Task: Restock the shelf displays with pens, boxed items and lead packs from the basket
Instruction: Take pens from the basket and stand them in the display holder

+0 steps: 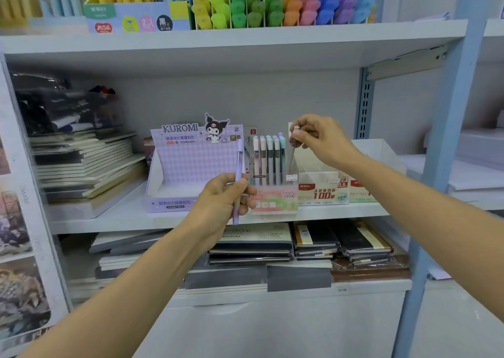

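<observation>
L hand (222, 194) fingers grip lilac pen (239, 156); R hand (319, 136) fingers pinch grey pen (291, 156) at display (275, 202).

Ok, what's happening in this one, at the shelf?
A person is restocking pens on the middle shelf. The right hand pinches the top of a grey pen, whose lower end is at the right side of the clear pen holder, beside the pens standing in it. The left hand grips a lilac pen upright in front of the shelf, between the holder and the purple Kuromi display box. No basket is in view.
</observation>
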`<state>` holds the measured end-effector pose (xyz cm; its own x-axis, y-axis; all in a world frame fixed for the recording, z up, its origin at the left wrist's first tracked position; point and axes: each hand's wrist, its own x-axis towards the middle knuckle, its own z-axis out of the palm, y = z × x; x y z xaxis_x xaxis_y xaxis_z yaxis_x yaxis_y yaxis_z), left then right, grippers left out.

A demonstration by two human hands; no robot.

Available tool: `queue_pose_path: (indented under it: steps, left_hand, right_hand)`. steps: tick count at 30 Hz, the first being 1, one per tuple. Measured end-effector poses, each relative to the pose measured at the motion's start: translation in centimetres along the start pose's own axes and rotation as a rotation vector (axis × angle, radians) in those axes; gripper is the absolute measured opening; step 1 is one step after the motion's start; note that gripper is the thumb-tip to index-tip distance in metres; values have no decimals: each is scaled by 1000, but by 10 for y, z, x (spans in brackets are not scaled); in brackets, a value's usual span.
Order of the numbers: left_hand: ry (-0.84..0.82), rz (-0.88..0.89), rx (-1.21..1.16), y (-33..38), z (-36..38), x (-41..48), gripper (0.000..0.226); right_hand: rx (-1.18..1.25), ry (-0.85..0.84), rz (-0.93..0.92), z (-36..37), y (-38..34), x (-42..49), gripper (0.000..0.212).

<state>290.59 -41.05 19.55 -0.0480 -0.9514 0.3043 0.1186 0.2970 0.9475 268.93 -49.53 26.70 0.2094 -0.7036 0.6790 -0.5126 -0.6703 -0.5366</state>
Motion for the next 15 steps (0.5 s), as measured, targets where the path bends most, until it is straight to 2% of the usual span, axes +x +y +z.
queue_pose_path:
  steps: [3,8,15]
  left_hand:
    - [-5,0,-19,-4,-2,2,15]
    - [-12,19,-4,-8,-3,3,20]
    - [32,25,-45,-9,-11,4,17]
  right_hand:
    - [14,-15,7,2,-3,4,11]
    - [24,79,-3,14,-2,8,17]
    - [15,21,17,-1,7,11,17]
